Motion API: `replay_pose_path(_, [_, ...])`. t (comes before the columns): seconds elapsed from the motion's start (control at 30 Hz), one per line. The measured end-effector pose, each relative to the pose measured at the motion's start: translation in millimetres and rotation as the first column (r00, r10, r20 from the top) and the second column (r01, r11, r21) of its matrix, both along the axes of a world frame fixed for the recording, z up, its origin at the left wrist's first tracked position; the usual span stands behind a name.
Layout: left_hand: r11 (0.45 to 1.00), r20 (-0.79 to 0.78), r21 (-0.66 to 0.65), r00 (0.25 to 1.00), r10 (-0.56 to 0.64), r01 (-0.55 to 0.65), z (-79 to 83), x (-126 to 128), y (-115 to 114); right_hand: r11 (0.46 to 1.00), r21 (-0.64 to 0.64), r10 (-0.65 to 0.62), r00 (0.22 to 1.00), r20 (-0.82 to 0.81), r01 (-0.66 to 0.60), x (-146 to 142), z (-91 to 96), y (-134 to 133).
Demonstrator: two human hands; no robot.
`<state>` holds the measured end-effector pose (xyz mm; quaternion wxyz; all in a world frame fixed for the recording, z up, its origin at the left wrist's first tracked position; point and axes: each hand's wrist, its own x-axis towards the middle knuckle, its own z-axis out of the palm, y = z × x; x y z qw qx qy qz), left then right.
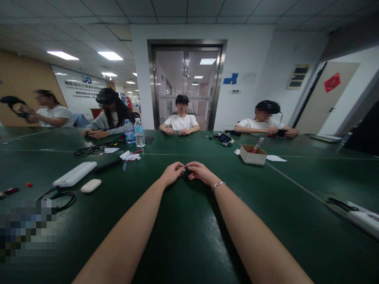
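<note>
Both of my arms reach forward over the green table (183, 244), and the hands meet at its middle. A small dark object (186, 170) sits between the fingertips; its kind is too small to make out. My left hand (173, 174) pinches it from the left with curled fingers. From the other side my right hand (200, 172), with a silver bracelet (218, 185) at the wrist, closes thumb and fingers on it. Part of the object is hidden behind the fingers.
Left lie a white power bank (75, 174), a white oval case (90, 185) and black cables (94, 149). Two water bottles (139, 133) stand beyond. An open cardboard box (253, 155) is at right, a white power strip (365, 219) nearer. Several people with headsets sit across the table.
</note>
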<state>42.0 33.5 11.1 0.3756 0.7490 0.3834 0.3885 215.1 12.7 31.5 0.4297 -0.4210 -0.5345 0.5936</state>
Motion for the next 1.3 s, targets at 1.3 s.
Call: replay_pose_path(1.3, [0.99, -0.058, 0.126, 0.995, 0.075, -0.067, 2.0, -0.5, -3.5, 1.0, 0.005, 0.031, 1.0, 0.004, -0.031, 0.7, -0.2, -0.9])
